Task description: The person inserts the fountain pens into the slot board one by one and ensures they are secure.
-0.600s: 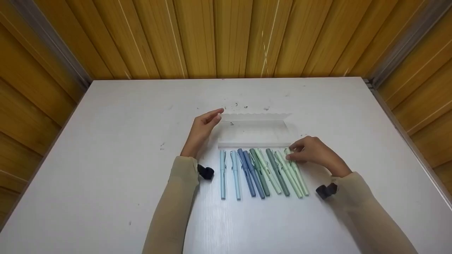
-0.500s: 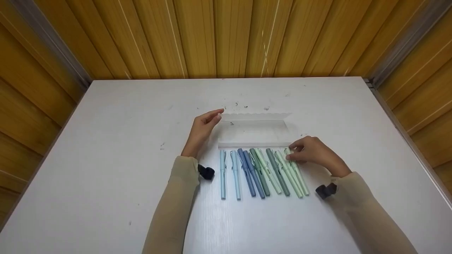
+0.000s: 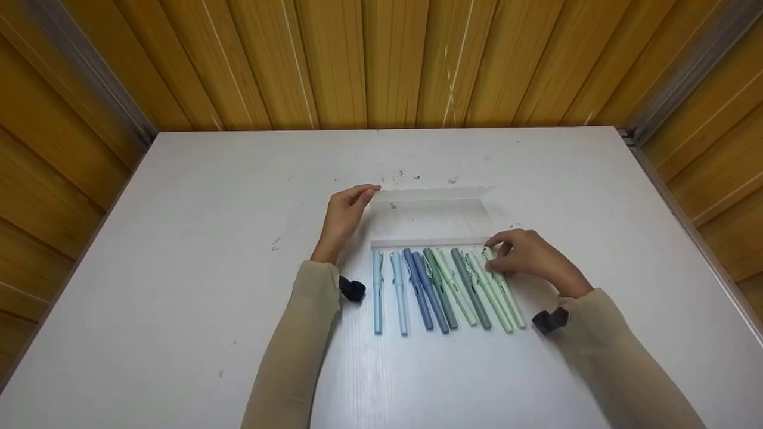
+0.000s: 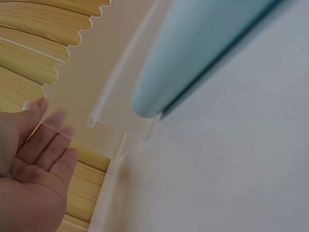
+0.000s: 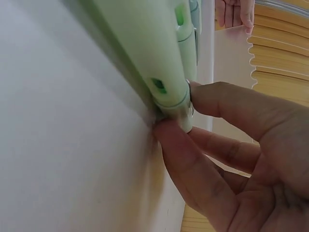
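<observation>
A clear plastic box (image 3: 426, 243) with a raised, scalloped flap (image 3: 432, 194) lies mid-table. At the flap's left corner my left hand (image 3: 346, 215) pinches the edge between thumb and forefinger; the left wrist view shows the other fingers behind the transparent sheet (image 4: 79, 113). Several pens lie in a row in front of the box: light blue (image 3: 378, 292), dark blue (image 3: 420, 292), dark green (image 3: 471, 289) and light green. My right hand (image 3: 530, 256) pinches the rightmost light green pen (image 3: 509, 295) near its cap, thumb and fingers on opposite sides.
The white table (image 3: 179, 268) carries small dark marks, some behind the box. Yellow wood-look panels (image 3: 393, 65) stand along its back and sides. A black wrist camera (image 3: 353, 289) sits on the left cuff, another black camera (image 3: 549, 322) on the right.
My left thumb has come up against the forefinger at the flap's corner. The rightmost pen has shifted slightly right in my right hand. The head view has tilted a little.
</observation>
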`<state>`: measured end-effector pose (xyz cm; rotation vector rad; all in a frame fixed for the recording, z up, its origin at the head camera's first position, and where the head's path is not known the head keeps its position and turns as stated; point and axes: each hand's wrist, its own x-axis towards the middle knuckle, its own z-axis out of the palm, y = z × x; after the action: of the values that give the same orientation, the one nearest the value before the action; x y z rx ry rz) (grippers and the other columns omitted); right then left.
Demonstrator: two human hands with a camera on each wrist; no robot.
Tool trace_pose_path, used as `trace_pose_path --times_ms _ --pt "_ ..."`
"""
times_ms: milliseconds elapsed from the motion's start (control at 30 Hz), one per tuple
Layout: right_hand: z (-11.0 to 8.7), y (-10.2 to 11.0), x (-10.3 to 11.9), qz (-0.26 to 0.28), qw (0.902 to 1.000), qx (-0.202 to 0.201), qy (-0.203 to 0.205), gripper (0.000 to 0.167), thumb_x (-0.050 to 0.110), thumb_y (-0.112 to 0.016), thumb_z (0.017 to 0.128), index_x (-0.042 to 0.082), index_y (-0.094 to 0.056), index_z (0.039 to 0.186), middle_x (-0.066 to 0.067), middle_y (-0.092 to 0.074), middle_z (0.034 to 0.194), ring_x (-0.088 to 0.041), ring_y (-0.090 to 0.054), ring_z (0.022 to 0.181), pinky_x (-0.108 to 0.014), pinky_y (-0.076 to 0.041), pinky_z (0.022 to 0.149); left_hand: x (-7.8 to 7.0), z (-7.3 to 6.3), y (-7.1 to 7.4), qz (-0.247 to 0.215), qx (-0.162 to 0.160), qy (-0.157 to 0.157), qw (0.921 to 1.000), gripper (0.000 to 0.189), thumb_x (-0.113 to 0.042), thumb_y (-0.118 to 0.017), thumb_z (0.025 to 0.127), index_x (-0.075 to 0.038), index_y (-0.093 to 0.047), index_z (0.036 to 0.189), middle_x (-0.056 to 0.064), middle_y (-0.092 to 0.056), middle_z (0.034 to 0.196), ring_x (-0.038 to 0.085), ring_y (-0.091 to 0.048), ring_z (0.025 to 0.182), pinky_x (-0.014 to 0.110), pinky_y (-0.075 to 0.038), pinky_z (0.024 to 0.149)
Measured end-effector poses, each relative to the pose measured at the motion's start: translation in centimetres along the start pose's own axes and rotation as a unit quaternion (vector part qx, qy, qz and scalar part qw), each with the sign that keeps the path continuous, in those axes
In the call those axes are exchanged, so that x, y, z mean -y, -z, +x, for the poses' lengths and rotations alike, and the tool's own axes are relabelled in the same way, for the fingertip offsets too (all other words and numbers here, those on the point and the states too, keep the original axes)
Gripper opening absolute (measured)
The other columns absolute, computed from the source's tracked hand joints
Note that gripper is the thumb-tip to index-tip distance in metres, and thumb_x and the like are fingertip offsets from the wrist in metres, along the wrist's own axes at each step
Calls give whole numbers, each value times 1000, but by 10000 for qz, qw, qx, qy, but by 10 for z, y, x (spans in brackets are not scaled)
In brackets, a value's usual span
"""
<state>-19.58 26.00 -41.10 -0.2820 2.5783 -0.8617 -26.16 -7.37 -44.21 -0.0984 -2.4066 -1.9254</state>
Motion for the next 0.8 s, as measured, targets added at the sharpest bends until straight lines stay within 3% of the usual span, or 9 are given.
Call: trace_pose_path --times_ms 233,800 --pt "-1 0 -3 71 9998 1 175 40 18 -74 83 -1 -63 116 -10 -66 86 -12 -62 67 -28 -50 64 1 0 1 -3 14 12 10000 28 -29 -58 95 -12 -71 114 5 -67 122 18 -57 121 36 -44 105" --pt "-1 6 -5 404 9991 134 33 41 17 -72 84 3 -62 122 -14 -66 98 -14 -66 76 -28 -55 68 0 -1 4 -39 -22 102 9999 32 -33 -59 95 -12 -70 115 5 -67 123 18 -57 122 36 -43 105"
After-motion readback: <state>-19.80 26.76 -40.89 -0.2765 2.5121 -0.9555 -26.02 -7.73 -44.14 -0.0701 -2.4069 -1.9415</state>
